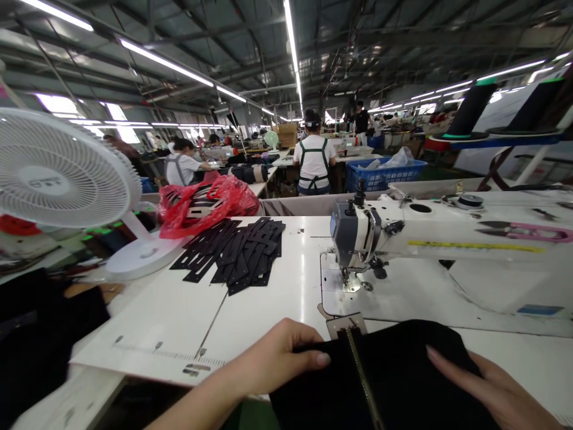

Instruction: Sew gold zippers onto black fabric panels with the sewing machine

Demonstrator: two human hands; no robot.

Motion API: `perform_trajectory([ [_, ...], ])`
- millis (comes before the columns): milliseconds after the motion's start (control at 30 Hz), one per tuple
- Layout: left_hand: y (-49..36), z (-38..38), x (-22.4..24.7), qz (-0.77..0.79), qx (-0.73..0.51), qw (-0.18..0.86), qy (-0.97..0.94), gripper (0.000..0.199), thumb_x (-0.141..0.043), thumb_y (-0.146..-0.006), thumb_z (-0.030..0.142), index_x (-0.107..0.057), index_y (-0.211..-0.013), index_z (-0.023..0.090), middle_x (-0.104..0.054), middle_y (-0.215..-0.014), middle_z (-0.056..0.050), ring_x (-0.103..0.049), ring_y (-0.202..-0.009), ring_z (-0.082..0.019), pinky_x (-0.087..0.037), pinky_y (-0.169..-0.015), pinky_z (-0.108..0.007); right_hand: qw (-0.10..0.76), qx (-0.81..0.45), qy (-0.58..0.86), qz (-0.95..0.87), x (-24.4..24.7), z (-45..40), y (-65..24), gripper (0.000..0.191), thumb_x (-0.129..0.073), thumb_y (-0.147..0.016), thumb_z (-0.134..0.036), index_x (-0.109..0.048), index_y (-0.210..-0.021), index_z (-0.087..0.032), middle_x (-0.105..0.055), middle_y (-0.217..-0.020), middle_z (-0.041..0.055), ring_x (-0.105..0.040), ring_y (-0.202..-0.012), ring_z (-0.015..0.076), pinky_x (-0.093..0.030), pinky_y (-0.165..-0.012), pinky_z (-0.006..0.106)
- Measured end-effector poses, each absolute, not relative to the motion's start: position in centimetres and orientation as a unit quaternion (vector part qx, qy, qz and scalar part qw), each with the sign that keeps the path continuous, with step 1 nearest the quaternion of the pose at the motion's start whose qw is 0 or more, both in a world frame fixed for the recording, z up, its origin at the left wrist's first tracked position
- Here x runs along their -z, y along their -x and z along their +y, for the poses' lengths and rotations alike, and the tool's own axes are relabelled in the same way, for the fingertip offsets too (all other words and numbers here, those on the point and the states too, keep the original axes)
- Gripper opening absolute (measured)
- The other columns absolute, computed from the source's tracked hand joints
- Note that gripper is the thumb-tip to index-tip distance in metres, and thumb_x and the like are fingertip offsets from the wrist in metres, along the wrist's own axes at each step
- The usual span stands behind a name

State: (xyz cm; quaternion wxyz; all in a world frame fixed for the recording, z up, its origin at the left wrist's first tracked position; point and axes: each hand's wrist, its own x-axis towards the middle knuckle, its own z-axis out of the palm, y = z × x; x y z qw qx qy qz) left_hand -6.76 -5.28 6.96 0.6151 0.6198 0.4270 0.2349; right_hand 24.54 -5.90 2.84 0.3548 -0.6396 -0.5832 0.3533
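Note:
A black fabric piece (pixel 412 364) with a brass-toned metal zipper (pixel 362 373) running down it is held up in front of the sewing machine. My left hand (pixel 282 352) pinches its left edge, thumb on top and fingers mostly hidden beneath. On the other side, my right hand (pixel 478 376) grips the cloth with the thumb lying over it; the other fingers are behind the fabric. Just past the zipper's upper end is a light-coloured plate (pixel 345 324) on the table. The sewing machine's needle and presser foot (pixel 351 280) stand beyond, apart from the cloth.
Black strips with holes (pixel 246 254) lie piled left of the machine (pixel 385 239). Behind them sits a red plastic bag (pixel 210 203). A white fan (pixel 58 173) stands at left. Pink-handled snips (pixel 523 230) rest on the machine. Co-workers sit farther back, near a blue crate (pixel 380 173).

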Motion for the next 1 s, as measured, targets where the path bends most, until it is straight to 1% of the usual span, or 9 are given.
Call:
perform_trajectory([
  [167,8.7,-3.5,-5.7,0.442,-0.182,0.555,-0.681,0.027,-0.057,-0.084,0.038,-0.067,-0.082,0.014,-0.057,-0.064,0.004,-0.045,-0.053,-0.008,-0.035,-0.049,-0.016,0.379,-0.34,0.491,-0.707,-4.6,-3.7,-21.1,0.04,-0.043,-0.087,-0.049,-0.073,-0.095,-0.024,-0.07,-0.069,0.0058,-0.066,-0.056,0.0272,-0.058,-0.051,0.037],
  [267,9.0,-2.2,-5.7,0.491,-0.138,0.383,-0.77,0.019,-0.057,-0.085,0.032,-0.068,-0.084,0.017,-0.064,-0.07,0.002,-0.057,-0.061,-0.013,-0.045,-0.058,-0.02,0.324,-0.329,0.507,-0.727,-3.8,-2.1,-21.1,0.042,-0.042,-0.088,-0.048,-0.07,-0.102,-0.02,-0.071,-0.083,0.0076,-0.068,-0.07,0.0275,-0.058,-0.059,0.037],
  [333,8.4,-2.0,-5.6,0.538,-0.15,0.28,-0.781,0.019,-0.051,-0.089,0.025,-0.066,-0.097,0.016,-0.068,-0.09,-0.004,-0.062,-0.083,-0.02,-0.048,-0.077,-0.031,0.31,-0.26,0.538,-0.74,-3.2,-1.3,-21.0,0.048,-0.04,-0.088,-0.05,-0.065,-0.108,-0.014,-0.069,-0.093,0.0116,-0.067,-0.08,0.0295,-0.057,-0.068,0.041],
  [367,7.9,-2.2,-5.4,0.558,-0.164,0.233,-0.779,0.023,-0.047,-0.09,0.021,-0.062,-0.108,0.016,-0.065,-0.104,-0.009,-0.06,-0.097,-0.023,-0.045,-0.088,-0.038,0.318,-0.188,0.551,-0.749,-2.9,-1.1,-20.7,0.052,-0.038,-0.088,-0.05,-0.063,-0.112,-0.011,-0.068,-0.098,0.0142,-0.065,-0.087,0.0307,-0.056,-0.074,0.044],
  [433,6.7,-3.3,-4.5,0.574,-0.178,0.127,-0.789,0.037,-0.044,-0.092,0.022,-0.046,-0.129,0.015,-0.049,-0.131,-0.016,-0.042,-0.123,-0.029,-0.031,-0.102,-0.051,0.327,-0.016,0.542,-0.774,-2.3,-1.5,-19.9,0.053,-0.034,-0.09,-0.046,-0.054,-0.121,-0.008,-0.06,-0.115,0.018,-0.057,-0.106,0.0319,-0.048,-0.088,0.049],
  [533,5.9,-5.0,-2.4,0.54,-0.141,0.008,-0.83,0.06,-0.05,-0.089,0.041,-0.028,-0.14,0.019,-0.024,-0.147,-0.016,-0.016,-0.136,-0.035,-0.017,-0.105,-0.062,0.255,0.113,0.451,-0.848,-0.8,-3.1,-18.3,0.055,-0.035,-0.092,-0.041,-0.034,-0.137,-0.009,-0.037,-0.14,0.0157,-0.032,-0.13,0.0279,-0.03,-0.105,0.051],
  [600,6.3,-5.5,-1.2,0.526,-0.111,0.009,-0.843,0.061,-0.044,-0.09,0.049,-0.024,-0.142,0.022,-0.018,-0.15,-0.013,-0.01,-0.137,-0.035,-0.016,-0.105,-0.062,0.186,0.112,0.411,-0.886,0.4,-4.1,-17.8,0.062,-0.038,-0.091,-0.045,-0.026,-0.141,-0.011,-0.03,-0.144,0.014,-0.026,-0.133,0.0263,-0.027,-0.106,0.051],
  [700,7.6,-5.0,-0.4,0.527,-0.087,0.022,-0.845,0.06,-0.037,-0.092,0.051,-0.02,-0.143,0.024,-0.013,-0.151,-0.011,-0.006,-0.138,-0.033,-0.015,-0.107,-0.059,0.132,0.081,0.418,-0.895,1.5,-4.6,-17.9,0.066,-0.04,-0.09,-0.05,-0.024,-0.142,-0.014,-0.027,-0.146,0.0125,-0.023,-0.134,0.0259,-0.026,-0.106,0.052],
  [1000,8.4,-4.3,-0.6,0.506,-0.079,0.028,-0.858,0.065,-0.039,-0.091,0.054,-0.019,-0.143,0.023,-0.011,-0.151,-0.012,-0.002,-0.138,-0.033,-0.011,-0.108,-0.058,0.128,0.056,0.399,-0.906,1.1,-3.7,-18.6,0.063,-0.038,-0.091,-0.048,-0.023,-0.143,-0.015,-0.026,-0.146,0.0125,-0.021,-0.135,0.0257,-0.023,-0.107,0.052],
])
